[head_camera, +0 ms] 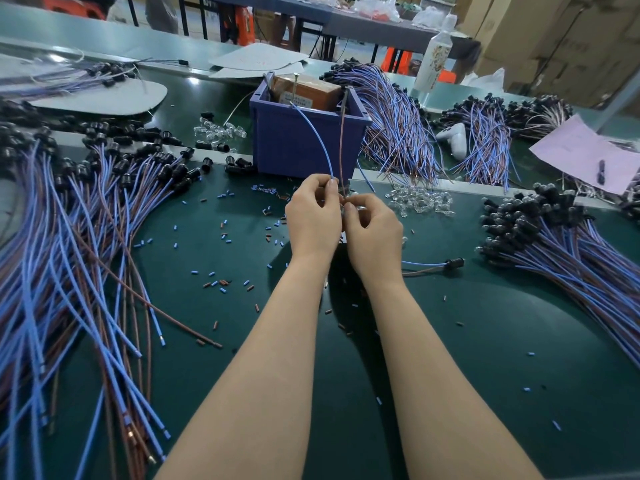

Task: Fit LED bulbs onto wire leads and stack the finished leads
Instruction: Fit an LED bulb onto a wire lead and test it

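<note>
My left hand (313, 213) and my right hand (372, 233) meet at the middle of the green mat. The left hand pinches a wire lead (317, 140) whose blue and brown wires stand up in front of the box. The right hand pinches something small against the lead's lower end; a clear bulb seems to show at its fingertips. A heap of clear LED bulbs (420, 200) lies just right of the hands. Unfitted leads with black sockets (86, 216) spread over the left. A stack of leads with bulbs (554, 244) lies at the right. One single lead (433, 265) lies beside my right wrist.
A blue plastic box (304, 143) stands right behind the hands. More wire bundles (398, 123) lie behind it, with a white bottle (433, 60) and a pink paper (588, 157). Small blue and brown insulation bits (221, 285) litter the mat.
</note>
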`<control>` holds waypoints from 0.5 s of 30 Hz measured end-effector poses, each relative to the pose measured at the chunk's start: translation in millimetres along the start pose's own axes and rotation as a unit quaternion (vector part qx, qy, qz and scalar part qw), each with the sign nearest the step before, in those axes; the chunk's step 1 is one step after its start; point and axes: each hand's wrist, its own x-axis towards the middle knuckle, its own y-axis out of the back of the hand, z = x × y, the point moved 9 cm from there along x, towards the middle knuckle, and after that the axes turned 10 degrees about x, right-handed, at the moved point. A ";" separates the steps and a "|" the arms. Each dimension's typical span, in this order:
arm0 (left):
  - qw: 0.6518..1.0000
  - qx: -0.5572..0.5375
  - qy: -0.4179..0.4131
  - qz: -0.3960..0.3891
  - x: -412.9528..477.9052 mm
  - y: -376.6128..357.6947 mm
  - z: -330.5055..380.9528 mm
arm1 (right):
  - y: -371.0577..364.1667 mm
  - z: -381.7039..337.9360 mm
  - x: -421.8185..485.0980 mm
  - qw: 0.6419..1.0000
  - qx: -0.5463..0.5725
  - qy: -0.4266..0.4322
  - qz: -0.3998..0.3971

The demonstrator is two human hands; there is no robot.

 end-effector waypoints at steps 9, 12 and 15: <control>1.000 0.008 -0.003 -0.007 1.9 -2.5 0.3 | -0.5 1.0 0.4 1.000 -0.004 -0.001 0.002; 1.000 0.008 0.000 -0.010 2.2 -3.2 -0.2 | -1.8 2.1 0.3 1.000 -0.005 -0.001 0.000; 1.000 0.011 0.001 -0.013 2.6 -3.4 -0.8 | -2.0 1.9 0.7 1.000 -0.010 0.001 -0.001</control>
